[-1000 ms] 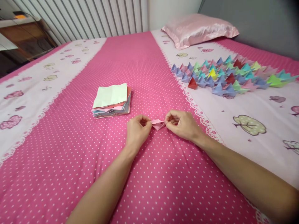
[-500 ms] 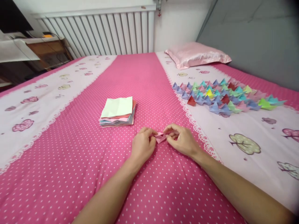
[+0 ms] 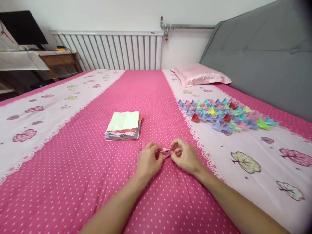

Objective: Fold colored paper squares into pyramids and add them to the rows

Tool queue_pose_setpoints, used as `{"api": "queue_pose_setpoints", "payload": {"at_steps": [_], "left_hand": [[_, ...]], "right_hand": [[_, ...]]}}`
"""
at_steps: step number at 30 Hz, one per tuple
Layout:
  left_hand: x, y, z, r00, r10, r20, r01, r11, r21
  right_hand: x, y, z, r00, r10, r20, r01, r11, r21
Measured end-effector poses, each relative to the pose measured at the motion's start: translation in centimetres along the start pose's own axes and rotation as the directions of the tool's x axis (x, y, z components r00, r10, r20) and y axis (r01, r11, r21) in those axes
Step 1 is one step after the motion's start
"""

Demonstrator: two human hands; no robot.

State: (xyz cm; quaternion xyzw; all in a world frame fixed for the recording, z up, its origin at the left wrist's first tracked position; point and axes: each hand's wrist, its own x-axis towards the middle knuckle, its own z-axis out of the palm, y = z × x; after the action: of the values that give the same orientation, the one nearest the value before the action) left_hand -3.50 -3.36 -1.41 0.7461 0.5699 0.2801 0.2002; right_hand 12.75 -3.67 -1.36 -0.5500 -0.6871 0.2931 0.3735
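A small pink folded paper piece (image 3: 166,151) lies low over the pink dotted bedsheet (image 3: 80,169), pinched from both sides. My left hand (image 3: 148,161) has its fingers closed on the left end. My right hand (image 3: 185,156) pinches the right end, fingers curled. A stack of coloured square paper sheets (image 3: 123,126), pale green on top, rests just beyond my left hand. Further right, a spread of several finished folded paper shapes (image 3: 223,113) in blue, green, pink, red and yellow sits on the white patterned strip.
A pink satin pillow (image 3: 198,74) lies at the head of the bed beside a grey padded headboard (image 3: 258,58). A white radiator (image 3: 109,50) lines the far wall. A wooden desk (image 3: 56,61) with a dark screen (image 3: 23,27) stands at the left.
The view has tilted upward, so the bed and hands sit lower in the picture and more wall shows. My hands have drawn closer together on the pink paper piece.
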Motion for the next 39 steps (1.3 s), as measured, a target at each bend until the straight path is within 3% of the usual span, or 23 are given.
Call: {"api": "queue_pose_setpoints", "payload": {"at_steps": [16, 28, 39], "left_hand": [[0.0, 0.3, 0.1, 0.999, 0.049, 0.024, -0.05, 0.997, 0.061], [-0.4, 0.9, -0.1, 0.986, 0.102, 0.132, -0.142, 0.929, 0.341], [0.2, 0.2, 0.1, 0.984, 0.099, 0.145, -0.133, 0.96, 0.245]], "right_hand": [[-0.3, 0.3, -0.1, 0.99, -0.084, -0.112, 0.055, 0.968, -0.244], [-0.9, -0.2, -0.4, 0.968, -0.249, -0.023, 0.218, 0.889, -0.402], [-1.3, -0.1, -0.6, 0.96, -0.247, 0.129, 0.277, 0.797, -0.537]]}}
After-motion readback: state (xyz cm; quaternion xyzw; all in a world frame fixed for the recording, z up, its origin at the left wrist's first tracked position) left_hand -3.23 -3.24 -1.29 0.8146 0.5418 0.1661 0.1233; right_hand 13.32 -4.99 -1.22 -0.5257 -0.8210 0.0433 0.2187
